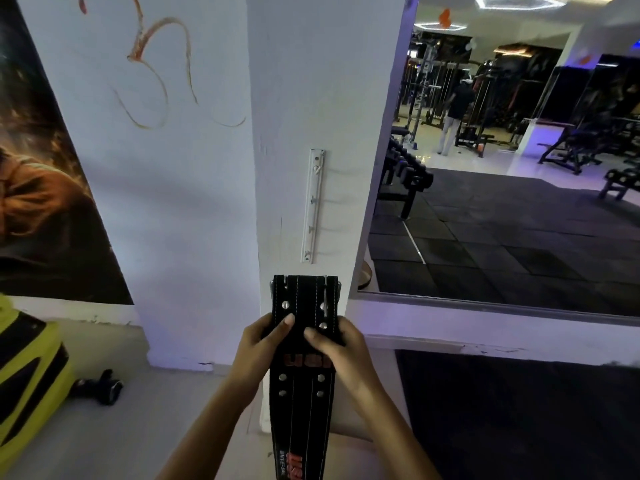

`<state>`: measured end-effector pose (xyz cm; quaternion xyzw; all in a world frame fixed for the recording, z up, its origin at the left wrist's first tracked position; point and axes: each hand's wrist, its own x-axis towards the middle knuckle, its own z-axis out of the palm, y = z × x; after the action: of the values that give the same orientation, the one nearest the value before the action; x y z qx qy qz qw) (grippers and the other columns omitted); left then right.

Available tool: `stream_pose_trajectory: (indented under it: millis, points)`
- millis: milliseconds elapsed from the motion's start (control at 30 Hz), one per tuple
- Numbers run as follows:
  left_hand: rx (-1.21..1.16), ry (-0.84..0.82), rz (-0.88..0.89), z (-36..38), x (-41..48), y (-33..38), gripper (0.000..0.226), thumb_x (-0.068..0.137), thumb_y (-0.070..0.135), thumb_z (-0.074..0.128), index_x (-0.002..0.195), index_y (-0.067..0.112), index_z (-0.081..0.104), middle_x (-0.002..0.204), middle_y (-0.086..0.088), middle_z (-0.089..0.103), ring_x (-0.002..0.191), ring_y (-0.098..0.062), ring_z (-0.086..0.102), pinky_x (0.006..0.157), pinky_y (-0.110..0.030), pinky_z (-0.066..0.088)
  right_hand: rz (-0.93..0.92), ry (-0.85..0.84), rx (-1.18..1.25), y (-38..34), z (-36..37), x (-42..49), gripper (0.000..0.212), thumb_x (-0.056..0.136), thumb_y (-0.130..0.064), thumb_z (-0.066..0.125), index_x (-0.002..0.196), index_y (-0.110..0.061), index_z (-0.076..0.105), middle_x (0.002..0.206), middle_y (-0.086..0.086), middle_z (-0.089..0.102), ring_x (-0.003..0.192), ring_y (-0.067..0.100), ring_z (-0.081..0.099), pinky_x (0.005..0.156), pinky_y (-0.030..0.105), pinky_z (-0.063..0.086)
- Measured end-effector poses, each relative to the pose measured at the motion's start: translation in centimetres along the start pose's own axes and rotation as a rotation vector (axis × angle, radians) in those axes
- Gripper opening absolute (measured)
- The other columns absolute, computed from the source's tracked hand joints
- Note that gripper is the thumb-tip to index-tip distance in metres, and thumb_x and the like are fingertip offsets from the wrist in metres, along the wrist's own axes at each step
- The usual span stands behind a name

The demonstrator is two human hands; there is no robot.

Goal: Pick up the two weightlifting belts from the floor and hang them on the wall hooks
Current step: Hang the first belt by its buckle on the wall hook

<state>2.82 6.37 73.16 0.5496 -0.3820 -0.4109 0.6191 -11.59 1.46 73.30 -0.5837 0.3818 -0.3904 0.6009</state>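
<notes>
Your left hand (265, 344) and right hand (334, 346) pinch the belt (304, 382) at lower center, thumbs pressed on its face. The hook rail (313, 206) sits just above it on the pillar (311, 98); a mirror (502, 202) fills the right.

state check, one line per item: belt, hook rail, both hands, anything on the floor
belt: held upright in front of the pillar, buckle end up, below the rail, not hung
hook rail: mounted vertically on the pillar, all hooks bare
left hand: closed on the belt's left edge
right hand: closed on the belt's right edge
glove: lying on the floor by the wall
</notes>
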Motion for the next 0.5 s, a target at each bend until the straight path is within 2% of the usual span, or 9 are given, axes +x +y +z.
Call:
stream_pose_trajectory:
  millis: [67, 167, 300, 433, 500]
  points:
    - [0.002, 0.017, 0.037, 0.7, 0.2, 0.8, 0.023, 0.097, 0.024, 0.053, 0.102, 0.009, 0.069, 0.09, -0.007, 0.077, 0.084, -0.019, 0.073, 0.067, -0.024, 0.055, -0.026, -0.004, -0.006, -0.9, 0.0, 0.6, 0.029, 0.085, -0.013, 0.072, 0.112, -0.02, 0.064, 0.106, -0.001, 0.075, 0.097, 0.008, 0.071, 0.076, 0.02, 0.056]
    - [-0.025, 0.051, 0.063, 1.5, 0.4, 1.6, 0.025, 0.099, 0.029, 0.049, 0.105, 0.012, 0.066, 0.095, -0.007, 0.076, 0.089, -0.02, 0.073, 0.069, -0.026, 0.054, -0.017, -0.048, -0.045, -1.6, 0.1, 1.2, 0.035, 0.085, -0.008, 0.07, 0.113, -0.026, 0.058, 0.11, -0.005, 0.072, 0.102, 0.008, 0.069, 0.079, 0.02, 0.054]
    - [-0.103, 0.01, 0.082, 1.7, 0.5, 3.3, 0.022, 0.099, 0.025, 0.048, 0.11, 0.013, 0.063, 0.1, -0.008, 0.074, 0.094, -0.025, 0.071, 0.068, -0.025, 0.055, -0.017, -0.218, 0.029, -3.7, -1.4, 1.5, 0.051, 0.076, 0.005, 0.067, 0.119, -0.018, 0.054, 0.112, 0.007, 0.07, 0.101, 0.016, 0.069, 0.078, 0.024, 0.055]
    - [-0.218, -0.103, 0.113, 2.2, 1.3, 6.2, 0.029, 0.098, 0.017, 0.048, 0.125, 0.017, 0.059, 0.114, -0.014, 0.07, 0.103, -0.028, 0.069, 0.073, -0.029, 0.056, -0.078, -0.413, 0.191, -6.8, -3.2, 2.4, 0.068, 0.068, 0.0, 0.065, 0.132, -0.013, 0.046, 0.116, 0.009, 0.065, 0.106, 0.02, 0.066, 0.082, 0.031, 0.055]
    - [-0.247, -0.162, 0.14, 2.5, 1.9, 7.4, 0.036, 0.097, 0.012, 0.048, 0.13, 0.023, 0.055, 0.114, -0.01, 0.07, 0.101, -0.025, 0.069, 0.073, -0.029, 0.056, -0.081, -0.395, 0.276, -8.2, -3.5, 3.1, 0.064, 0.074, -0.01, 0.068, 0.134, -0.019, 0.047, 0.119, 0.007, 0.066, 0.107, 0.018, 0.066, 0.086, 0.033, 0.053]
